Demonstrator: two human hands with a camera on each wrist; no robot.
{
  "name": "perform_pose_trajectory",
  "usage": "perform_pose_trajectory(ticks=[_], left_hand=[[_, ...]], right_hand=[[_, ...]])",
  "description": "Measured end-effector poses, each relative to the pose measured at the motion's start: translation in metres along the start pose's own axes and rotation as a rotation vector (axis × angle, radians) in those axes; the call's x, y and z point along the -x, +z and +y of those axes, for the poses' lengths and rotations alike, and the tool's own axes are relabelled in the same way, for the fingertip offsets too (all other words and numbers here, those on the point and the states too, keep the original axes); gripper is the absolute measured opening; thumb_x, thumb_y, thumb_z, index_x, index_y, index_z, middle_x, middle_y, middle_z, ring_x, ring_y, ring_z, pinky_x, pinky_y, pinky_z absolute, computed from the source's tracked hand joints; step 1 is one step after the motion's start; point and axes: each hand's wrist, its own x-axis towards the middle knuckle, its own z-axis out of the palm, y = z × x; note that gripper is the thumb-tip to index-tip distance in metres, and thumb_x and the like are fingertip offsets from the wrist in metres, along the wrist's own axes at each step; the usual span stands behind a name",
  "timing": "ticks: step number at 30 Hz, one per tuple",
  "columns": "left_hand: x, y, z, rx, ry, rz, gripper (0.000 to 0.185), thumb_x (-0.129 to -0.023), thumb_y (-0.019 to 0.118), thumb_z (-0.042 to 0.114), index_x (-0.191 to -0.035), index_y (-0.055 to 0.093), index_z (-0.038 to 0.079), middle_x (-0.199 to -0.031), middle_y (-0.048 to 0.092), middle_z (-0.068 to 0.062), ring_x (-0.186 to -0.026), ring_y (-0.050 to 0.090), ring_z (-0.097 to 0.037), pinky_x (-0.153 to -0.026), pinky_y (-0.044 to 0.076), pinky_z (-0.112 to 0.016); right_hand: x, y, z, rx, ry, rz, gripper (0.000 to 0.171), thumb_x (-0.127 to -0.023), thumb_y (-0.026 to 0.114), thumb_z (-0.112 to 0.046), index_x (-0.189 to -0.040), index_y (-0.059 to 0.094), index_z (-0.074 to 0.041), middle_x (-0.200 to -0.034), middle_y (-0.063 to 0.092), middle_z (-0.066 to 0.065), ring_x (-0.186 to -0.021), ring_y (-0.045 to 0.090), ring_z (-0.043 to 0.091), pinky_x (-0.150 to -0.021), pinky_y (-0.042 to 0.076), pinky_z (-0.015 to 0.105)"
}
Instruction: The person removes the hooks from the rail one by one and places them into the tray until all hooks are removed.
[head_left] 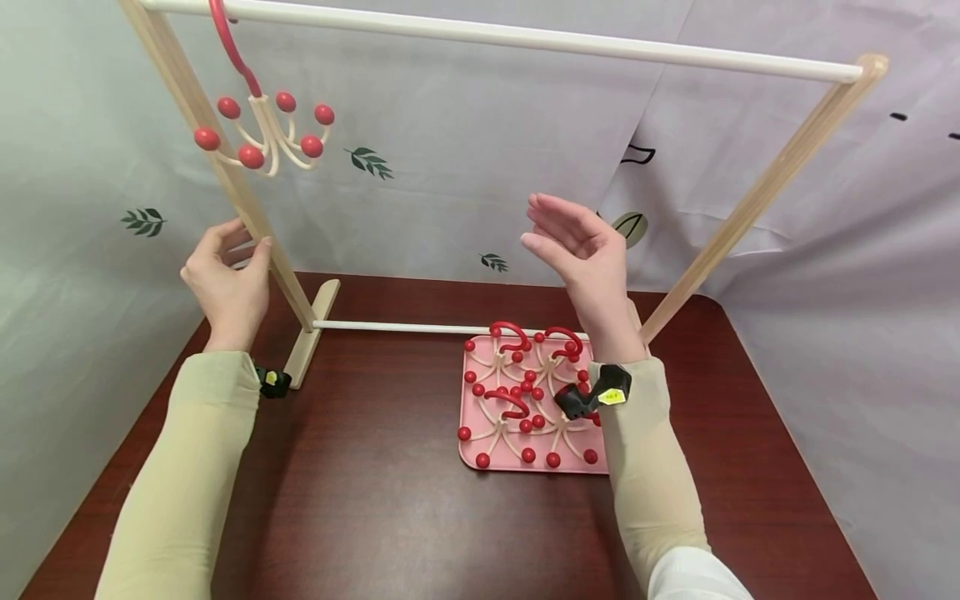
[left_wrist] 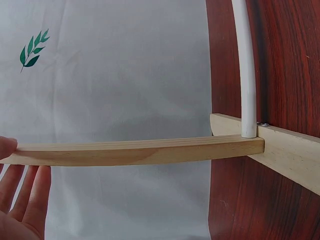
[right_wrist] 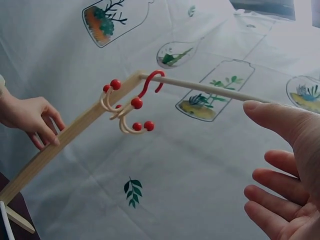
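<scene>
Rack [head_left: 247,208]: my left hand [head_left: 227,283] curls thumb and fingers round its left post, apparently to steady the frame. Hook [head_left: 264,125]: one red-balled piece hangs from the top rod [head_left: 525,37] near that post. Right hand [head_left: 581,250]: raised, fingers relaxed, holding nothing. Tray [head_left: 468,450]: on the table [head_left: 360,500], below the right wrist, holds the remaining hooks; I cannot count them.

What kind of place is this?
Probably a makeshift tabletop setup rather than a lived-in room: printed cloth sheets hang as a backdrop around a dark wooden table that carries a small hanging rack and a pink tray of hooks.
</scene>
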Motion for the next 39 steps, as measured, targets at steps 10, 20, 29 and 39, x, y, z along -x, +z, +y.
perform_pose_trajectory(ticks=[10, 20, 29, 39], left_hand=[[0.000, 0.000, -0.002, 0.010, 0.014, 0.007, 0.033, -0.093, 0.075, 0.030, -0.126, 0.073, 0.027, -0.118, 0.073, 0.004, -0.098, 0.070, -0.007, -0.089, 0.055, -0.023], [-0.002, -0.001, -0.004, 0.005, 0.007, 0.008, 0.033, -0.093, 0.075, 0.030, -0.126, 0.072, 0.028, -0.119, 0.072, 0.004, -0.098, 0.070, -0.008, -0.089, 0.055, -0.023], [-0.001, -0.002, -0.002, 0.003, 0.004, 0.007, 0.033, -0.094, 0.074, 0.031, -0.127, 0.072, 0.028, -0.119, 0.072, 0.004, -0.099, 0.070, -0.009, -0.091, 0.055, -0.025], [-0.001, -0.002, 0.001, 0.008, -0.005, 0.001, 0.033, -0.093, 0.074, 0.031, -0.126, 0.072, 0.028, -0.119, 0.072, 0.004, -0.098, 0.070, -0.008, -0.091, 0.055, -0.026]], right_hand=[[-0.006, 0.023, 0.004, 0.121, -0.004, -0.105, 0.047, -0.081, 0.084, 0.002, -0.126, 0.071, -0.003, -0.126, 0.070, 0.009, -0.120, 0.063, 0.024, -0.104, 0.048, 0.038], [0.005, 0.058, -0.010, 0.239, 0.075, -0.249, 0.052, -0.082, 0.085, -0.002, -0.131, 0.067, -0.001, -0.127, 0.069, 0.005, -0.121, 0.063, 0.016, -0.107, 0.046, 0.037], [0.002, 0.078, -0.015, 0.263, 0.124, -0.315, 0.055, -0.082, 0.087, -0.009, -0.133, 0.067, -0.008, -0.129, 0.068, -0.004, -0.121, 0.061, 0.009, -0.105, 0.045, 0.028], [-0.014, 0.100, -0.018, 0.288, 0.106, -0.359, 0.055, -0.082, 0.087, -0.010, -0.133, 0.067, -0.006, -0.128, 0.068, -0.005, -0.122, 0.060, 0.009, -0.106, 0.043, 0.025]])
